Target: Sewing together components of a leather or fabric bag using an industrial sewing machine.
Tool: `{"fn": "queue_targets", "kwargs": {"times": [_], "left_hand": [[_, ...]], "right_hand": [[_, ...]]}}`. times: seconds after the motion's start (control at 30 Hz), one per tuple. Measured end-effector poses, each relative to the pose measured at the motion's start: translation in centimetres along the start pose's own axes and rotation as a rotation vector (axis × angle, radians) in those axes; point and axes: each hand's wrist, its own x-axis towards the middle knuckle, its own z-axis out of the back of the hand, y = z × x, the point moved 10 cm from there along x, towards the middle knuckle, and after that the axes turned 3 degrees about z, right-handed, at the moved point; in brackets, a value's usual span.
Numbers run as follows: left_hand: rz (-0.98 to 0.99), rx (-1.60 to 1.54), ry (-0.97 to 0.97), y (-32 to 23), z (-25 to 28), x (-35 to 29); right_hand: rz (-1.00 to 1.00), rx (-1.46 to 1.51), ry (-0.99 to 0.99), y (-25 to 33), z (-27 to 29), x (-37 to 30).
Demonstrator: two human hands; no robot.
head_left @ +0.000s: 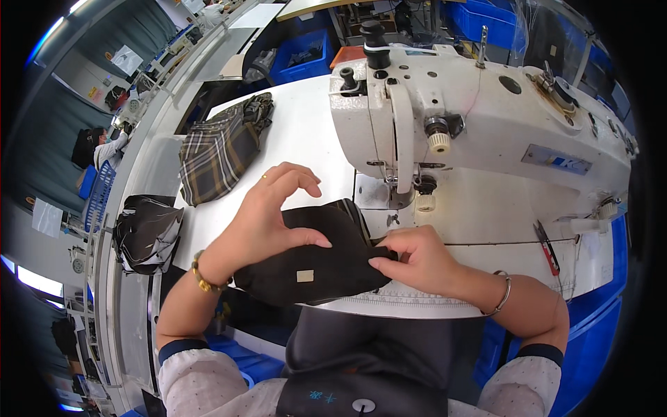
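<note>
A black fabric pouch [333, 271] with a small pale label lies at the front of the white table, partly over its edge. A strip like a zipper runs along its upper right side. Above the pouch's left part is my left hand [274, 219], with fingers curved and held apart from the thumb; nothing is between them. The thumb rests on or just over the black cloth. At the pouch's right corner my right hand [417, 260] pinches the fabric between thumb and fingers. The needle area of a white sewing machine [479, 125] is just beyond the pouch.
Plaid fabric [226, 149] lies on the table [299, 115] at the far left. Nearer, a black-and-grey pouch [146, 233] sits at the left edge. Red-handled snips [549, 251] lie at the right. Blue bins [302, 57] stand behind, and a person [110, 146] sits far left.
</note>
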Motion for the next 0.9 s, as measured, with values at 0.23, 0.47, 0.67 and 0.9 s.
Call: {"fn": "queue_targets", "kwargs": {"times": [0.23, 0.47, 0.67, 0.9], "left_hand": [[-0.080, -0.388, 0.394, 1.0, -4.1, -0.8], [0.513, -0.603, 0.422, 3.0, -7.0, -7.5], [0.467, -0.579, 0.294, 2.9, -7.2, -6.5], [0.190, -0.621, 0.402, 1.8, -9.1, 0.4]], "right_hand": [[0.092, 0.096, 0.138, 1.9, -0.7, 0.2], [-0.015, 0.083, 0.168, 1.2, -0.3, 0.1], [-0.116, 0.112, 0.084, 1.1, 0.4, 0.0], [-0.151, 0.039, 0.084, 0.0, 0.9, 0.1]]}}
